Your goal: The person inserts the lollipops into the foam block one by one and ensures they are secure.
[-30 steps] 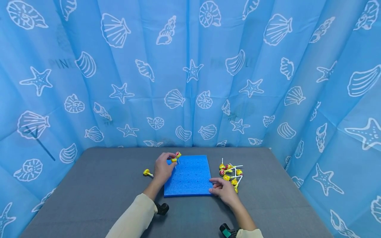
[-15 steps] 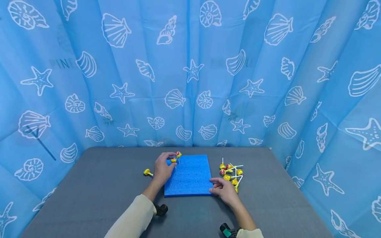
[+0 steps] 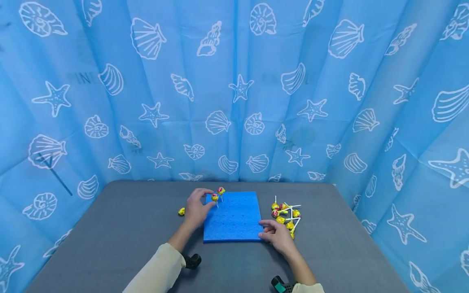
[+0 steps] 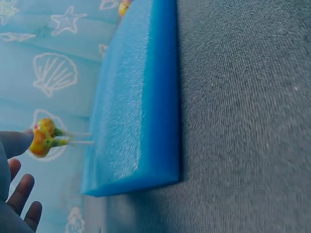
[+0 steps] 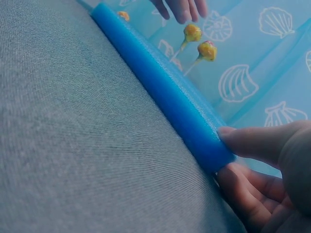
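Note:
Two yellow-and-red wrapped lollipops, a nearer one [image 3: 214,197] and a farther one [image 3: 221,191], stand on their sticks at the back left corner of a blue foam block [image 3: 236,221] with rows of small holes. My left hand [image 3: 197,208] is beside the nearer lollipop, thumb and fingers spread apart around it. In the left wrist view the fingers [image 4: 22,191] are loose and the lollipop heads overlap a fingertip. My right hand [image 3: 279,236] grips the block's right edge, thumb [image 5: 248,141] on top and curled fingers against the side.
Several lollipops [image 3: 280,219] lie in a loose pile right of the block. A single lollipop [image 3: 181,211] lies to the left, partly hidden by the left hand. Behind the grey table [image 3: 110,228] hangs a blue shell-print curtain [image 3: 234,101].
My left hand has let go of the nearer lollipop and drawn slightly left, its thumb and fingers parting. The lollipop stays upright in the block. The right hand keeps its hold.

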